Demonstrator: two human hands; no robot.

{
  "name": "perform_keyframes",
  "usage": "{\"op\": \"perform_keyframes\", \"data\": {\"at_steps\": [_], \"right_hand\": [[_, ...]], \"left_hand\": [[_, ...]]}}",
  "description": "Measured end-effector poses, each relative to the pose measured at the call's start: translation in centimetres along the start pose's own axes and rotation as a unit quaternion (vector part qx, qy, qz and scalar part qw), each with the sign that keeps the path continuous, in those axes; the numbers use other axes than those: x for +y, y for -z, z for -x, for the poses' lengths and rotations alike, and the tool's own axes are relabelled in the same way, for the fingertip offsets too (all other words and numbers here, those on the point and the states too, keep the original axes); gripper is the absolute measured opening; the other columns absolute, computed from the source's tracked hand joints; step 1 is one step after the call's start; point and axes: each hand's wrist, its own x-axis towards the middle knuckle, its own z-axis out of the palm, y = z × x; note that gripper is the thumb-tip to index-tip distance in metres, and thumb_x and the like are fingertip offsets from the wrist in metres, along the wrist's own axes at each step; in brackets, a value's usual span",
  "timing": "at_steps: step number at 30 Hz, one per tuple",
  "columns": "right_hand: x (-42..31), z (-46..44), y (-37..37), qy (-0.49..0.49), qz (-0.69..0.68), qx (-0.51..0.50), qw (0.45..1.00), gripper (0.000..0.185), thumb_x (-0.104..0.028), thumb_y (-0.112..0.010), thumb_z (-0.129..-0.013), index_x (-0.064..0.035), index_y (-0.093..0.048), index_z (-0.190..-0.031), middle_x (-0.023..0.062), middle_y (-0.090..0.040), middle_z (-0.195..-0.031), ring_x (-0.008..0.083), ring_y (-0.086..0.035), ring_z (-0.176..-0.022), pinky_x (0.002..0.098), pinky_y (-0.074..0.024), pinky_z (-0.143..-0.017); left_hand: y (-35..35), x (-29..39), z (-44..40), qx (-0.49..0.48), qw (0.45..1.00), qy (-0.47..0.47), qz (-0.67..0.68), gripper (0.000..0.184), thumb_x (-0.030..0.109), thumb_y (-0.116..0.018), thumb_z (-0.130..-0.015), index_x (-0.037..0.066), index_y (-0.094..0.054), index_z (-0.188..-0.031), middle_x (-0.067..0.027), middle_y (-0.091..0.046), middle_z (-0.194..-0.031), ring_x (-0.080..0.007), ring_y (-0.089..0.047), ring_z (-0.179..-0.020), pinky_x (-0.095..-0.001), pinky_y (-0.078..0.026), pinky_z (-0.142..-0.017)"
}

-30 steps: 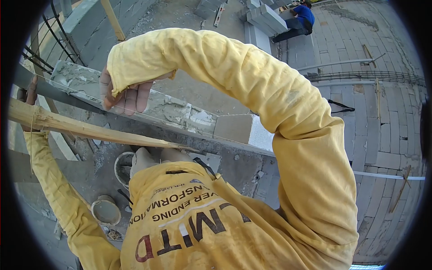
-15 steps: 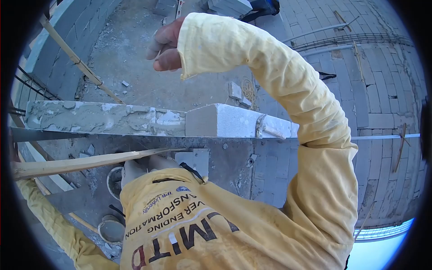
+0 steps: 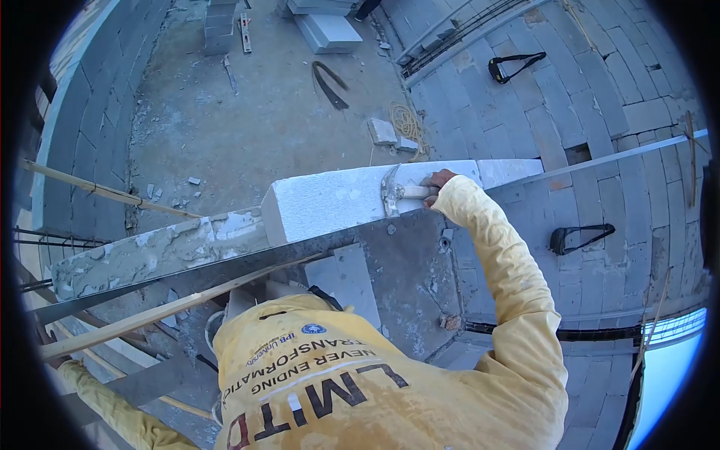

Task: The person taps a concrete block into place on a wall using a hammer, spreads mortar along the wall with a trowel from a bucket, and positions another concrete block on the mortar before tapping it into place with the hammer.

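Observation:
A hammer (image 3: pixel 391 192) with a pale handle lies on top of the white block (image 3: pixel 330 196) that forms part of a low wall. Around the end of its handle are the fingers of my right hand (image 3: pixel 438 187). Rough mortar (image 3: pixel 165 247) covers the wall top left of the block. At the lower left edge, my left hand (image 3: pixel 58 358) is mostly hidden beside a wooden pole (image 3: pixel 180 301); its fingers cannot be made out.
A block wall (image 3: pixel 86 127) rises at the left. Beyond the low wall lie stacked blocks (image 3: pixel 328 31), a spirit level (image 3: pixel 245 33), a coiled rope (image 3: pixel 406 124) and broken block pieces (image 3: pixel 382 131). Two black-handled tools (image 3: pixel 517 66) rest on the paved blocks at the right.
My right hand has moved from above the far floor to the hammer on the wall and closed on its handle. The view has turned to the right.

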Motion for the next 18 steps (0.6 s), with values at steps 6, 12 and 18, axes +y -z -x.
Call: {"op": "perform_keyframes", "data": {"at_steps": [6, 12, 18], "right_hand": [[1.5, 2.9, -2.5, -0.002, -0.099, 0.227, 0.969, 0.042, -0.026, -0.073, -0.085, -0.0036, -0.057, -0.116, 0.0169, -0.056, -0.108, 0.0369, -0.058, -0.101, 0.0437, -0.0481, -0.089], [6.3, 7.9, -5.1, -0.137, -0.536, 0.466, 0.690, 0.051, -0.041, -0.074, -0.088, -0.0039, -0.051, -0.114, 0.0064, -0.058, -0.084, 0.0157, -0.057, -0.066, 0.0303, -0.0486, -0.059], [7.9, 11.9, -9.0, -0.273, -0.574, 0.386, 0.668, 0.042, -0.040, -0.068, -0.092, -0.0049, -0.054, -0.113, 0.0003, -0.052, -0.064, 0.0084, -0.045, -0.044, 0.0257, -0.0371, -0.039]], "left_hand": [[2.7, -0.5, -0.1, 0.038, 0.992, 0.077, 0.097, 0.050, 0.017, -0.054, -0.098, 0.004, -0.043, -0.145, -0.0144, -0.053, -0.140, -0.0260, -0.053, -0.126, -0.0437, -0.045, -0.103], [0.2, 6.1, 11.4, 0.153, 0.980, 0.108, 0.073, 0.059, 0.029, -0.066, -0.093, -0.002, -0.047, -0.139, -0.0195, -0.050, -0.143, -0.0315, -0.046, -0.134, -0.0474, -0.041, -0.107], [-6.8, 19.0, 28.3, 0.266, 0.964, 0.016, -0.022, 0.051, 0.032, -0.070, -0.092, -0.005, -0.058, -0.125, -0.0179, -0.060, -0.128, -0.0276, -0.060, -0.116, -0.0352, -0.050, -0.096]]}}
